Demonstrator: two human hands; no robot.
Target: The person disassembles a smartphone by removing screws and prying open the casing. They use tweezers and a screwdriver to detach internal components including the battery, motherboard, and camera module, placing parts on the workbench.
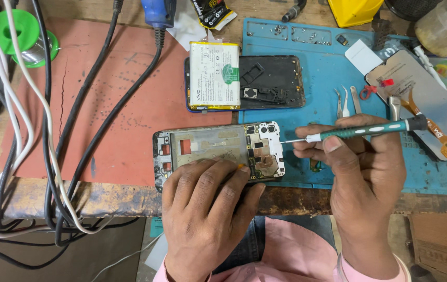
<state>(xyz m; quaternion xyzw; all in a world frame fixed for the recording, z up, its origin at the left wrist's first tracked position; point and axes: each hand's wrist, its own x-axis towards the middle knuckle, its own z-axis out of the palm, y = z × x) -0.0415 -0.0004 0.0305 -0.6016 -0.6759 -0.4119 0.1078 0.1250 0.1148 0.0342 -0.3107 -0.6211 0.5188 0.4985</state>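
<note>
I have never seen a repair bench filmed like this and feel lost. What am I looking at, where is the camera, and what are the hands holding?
The single picture comes from a camera worn on the person's head, looking down at their own two bare hands over a workbench. The left hand presses on an opened phone frame with its back removed, so its circuit parts show. The right hand holds a thin green-handled screwdriver, its tip pointing at the frame's camera end. Behind lie a flat white battery resting on a dark back cover. A blue mat holds tweezers and tiny screws; a reddish mat lies to the left. A phone screen with an orange ribbon cable lies at right, and black and white cables run along the left.
</note>
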